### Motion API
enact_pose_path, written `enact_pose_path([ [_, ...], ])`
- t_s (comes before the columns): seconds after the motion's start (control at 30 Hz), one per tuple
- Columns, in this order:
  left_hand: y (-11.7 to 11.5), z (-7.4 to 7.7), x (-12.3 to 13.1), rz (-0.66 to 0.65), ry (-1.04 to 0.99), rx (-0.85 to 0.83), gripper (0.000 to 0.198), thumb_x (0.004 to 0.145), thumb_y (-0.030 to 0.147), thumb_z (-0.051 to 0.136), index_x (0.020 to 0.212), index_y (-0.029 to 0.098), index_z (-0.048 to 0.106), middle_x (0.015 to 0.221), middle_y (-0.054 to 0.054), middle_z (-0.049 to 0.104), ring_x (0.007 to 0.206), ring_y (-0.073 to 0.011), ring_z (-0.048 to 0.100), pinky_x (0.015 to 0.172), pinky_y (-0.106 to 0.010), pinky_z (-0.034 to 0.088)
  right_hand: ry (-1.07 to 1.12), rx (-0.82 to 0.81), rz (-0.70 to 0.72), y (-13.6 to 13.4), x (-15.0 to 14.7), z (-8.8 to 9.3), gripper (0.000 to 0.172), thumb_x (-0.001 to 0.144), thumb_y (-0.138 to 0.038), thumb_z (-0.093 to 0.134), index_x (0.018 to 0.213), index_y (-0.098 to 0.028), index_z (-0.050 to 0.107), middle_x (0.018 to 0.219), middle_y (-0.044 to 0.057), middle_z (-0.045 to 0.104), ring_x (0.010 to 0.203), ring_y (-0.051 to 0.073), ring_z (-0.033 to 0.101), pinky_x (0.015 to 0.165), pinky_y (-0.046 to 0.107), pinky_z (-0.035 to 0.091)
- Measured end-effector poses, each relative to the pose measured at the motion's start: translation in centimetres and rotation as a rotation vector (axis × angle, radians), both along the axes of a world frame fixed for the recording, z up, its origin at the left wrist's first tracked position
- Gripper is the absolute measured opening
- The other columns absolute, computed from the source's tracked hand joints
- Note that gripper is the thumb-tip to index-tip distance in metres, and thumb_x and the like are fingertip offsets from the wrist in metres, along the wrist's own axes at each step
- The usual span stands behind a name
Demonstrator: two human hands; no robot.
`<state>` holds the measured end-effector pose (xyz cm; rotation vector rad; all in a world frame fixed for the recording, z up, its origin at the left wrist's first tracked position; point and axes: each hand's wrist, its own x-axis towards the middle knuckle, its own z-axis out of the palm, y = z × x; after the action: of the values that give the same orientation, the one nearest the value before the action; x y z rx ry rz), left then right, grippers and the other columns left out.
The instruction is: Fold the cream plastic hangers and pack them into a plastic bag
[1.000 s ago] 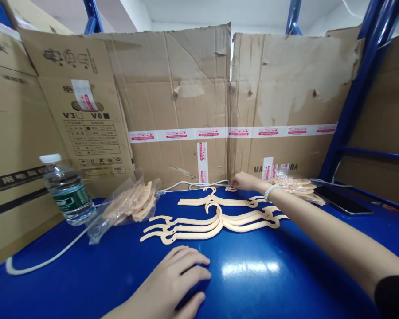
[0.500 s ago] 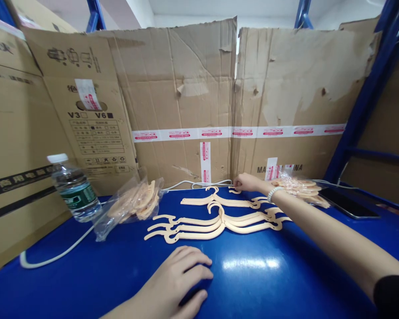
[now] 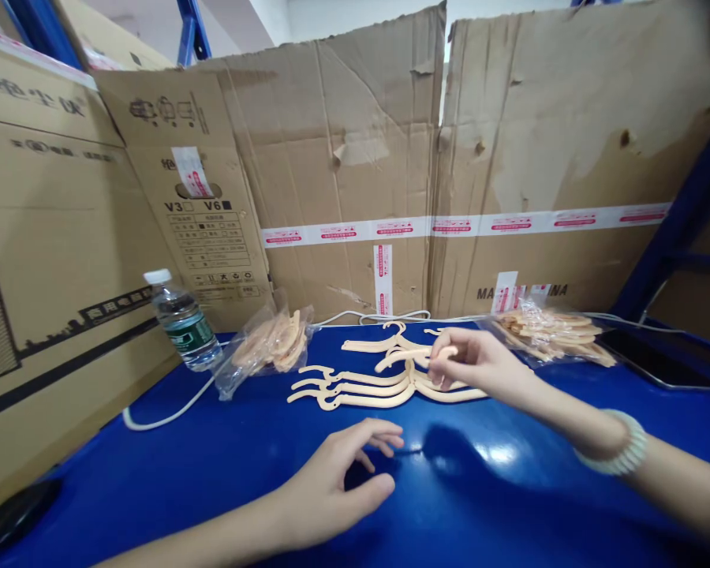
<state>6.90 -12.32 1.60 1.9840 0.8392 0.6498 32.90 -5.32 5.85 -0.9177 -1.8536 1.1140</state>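
Note:
Pinched in my right hand (image 3: 473, 359) is a curved, cream plastic hanger piece (image 3: 397, 360), raised above the hangers in the middle of the blue table. My left hand (image 3: 349, 473) hovers nearer to me, fingers apart, holding nothing. Just beyond it several cream hangers (image 3: 364, 401) lie nested in a row, their right ends partly hidden by my right hand. Another cream hanger (image 3: 367, 345) lies behind them with its hook pointing away. A small hook-shaped part (image 3: 433, 331) shows at the back, partly covered.
Clear bags of cream hanger parts lie at the left (image 3: 272, 339) and right (image 3: 544, 331). A water bottle (image 3: 183, 323) and white cable (image 3: 154, 424) are on the left, a black phone (image 3: 656, 359) far right. A black object (image 3: 17, 513) sits front left. Cardboard sheets (image 3: 343, 181) wall the back.
My right hand has come from the back of the table towards me, lifting the hanger piece. My left hand has turned and its fingers have lifted. The view has shifted slightly.

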Motion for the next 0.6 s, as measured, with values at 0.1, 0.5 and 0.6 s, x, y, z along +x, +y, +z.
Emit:
enact_pose_path([
  [0.1,-0.1,-0.7,1.5,0.068,-0.237,-0.228,0.045,0.087,0.035,0.064,0.128,0.024,0.048,0.120,-0.010,0.060,0.096,-0.0201,0.063,0.074,-0.029,0.051,0.116,-0.181,0.114,-3.1,-1.8,-1.5,0.032,0.080,-0.046,0.071,0.081,-0.018,0.054,0.070,0.003,0.069,0.061,0.014,0.065,0.057,0.027,0.055],
  [0.5,1.7,0.2,2.2,0.462,-0.616,-0.436,0.038,0.077,0.047,0.076,0.084,0.015,0.058,0.087,-0.003,0.066,0.067,-0.0110,0.061,0.063,-0.025,0.052,-0.669,0.511,-0.057,1.6,1.4,-1.5,0.034,0.099,-0.040,0.044,0.086,-0.018,0.067,0.082,0.005,0.069,0.074,0.019,0.062,0.069,0.029,0.045],
  [0.6,2.7,0.9,1.1,0.516,-0.649,-0.448,0.029,0.084,0.039,0.071,0.087,0.016,0.053,0.090,-0.005,0.070,0.069,-0.0133,0.067,0.066,-0.026,0.054,-0.817,0.542,-0.195,5.1,3.7,-2.3,0.015,0.091,-0.022,0.055,0.091,-0.015,0.068,0.095,0.011,0.070,0.089,0.025,0.064,0.079,0.032,0.046],
])
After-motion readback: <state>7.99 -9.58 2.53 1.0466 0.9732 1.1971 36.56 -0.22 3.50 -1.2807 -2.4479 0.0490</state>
